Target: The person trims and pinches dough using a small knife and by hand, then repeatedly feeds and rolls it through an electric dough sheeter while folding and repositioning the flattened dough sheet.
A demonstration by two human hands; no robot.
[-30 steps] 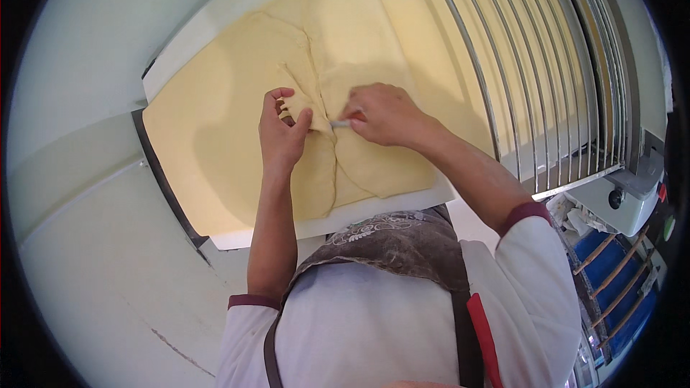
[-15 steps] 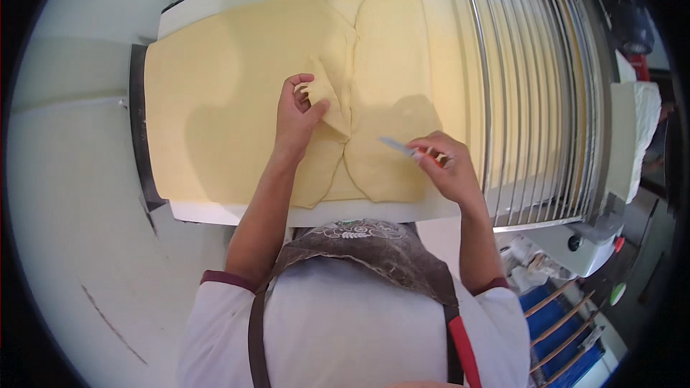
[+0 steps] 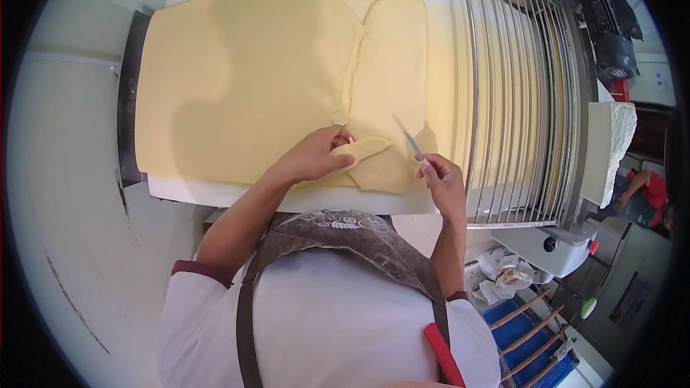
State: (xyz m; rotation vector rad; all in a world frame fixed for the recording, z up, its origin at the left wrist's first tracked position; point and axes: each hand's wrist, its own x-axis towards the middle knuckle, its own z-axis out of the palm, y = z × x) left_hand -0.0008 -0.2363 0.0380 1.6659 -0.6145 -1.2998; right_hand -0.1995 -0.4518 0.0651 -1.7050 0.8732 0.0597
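A wide pale-yellow sheet of dough (image 3: 237,79) lies across the white belt, with a narrower folded part (image 3: 392,57) on its right side. My left hand (image 3: 320,154) pinches a loose strip of dough (image 3: 366,148) near the sheet's front edge; the strip's free tip points right over the folded part. To the right of it, my right hand (image 3: 440,172) grips a small knife (image 3: 409,136) by its handle, which the fingers mostly hide. The thin blade points up and left above the dough, apart from it.
A metal bar guard (image 3: 507,100) stands to the right over the belt. Beyond it are a black motor (image 3: 609,29) and a white block-like bundle (image 3: 611,151). Lower right, wooden rods (image 3: 528,334) lie over a blue tray (image 3: 514,309). Another person (image 3: 643,197) is at the far right.
My left hand has come nearer and to the right, and the dough piece in it has swung from upright to pointing right. The knife now points more steeply upward.
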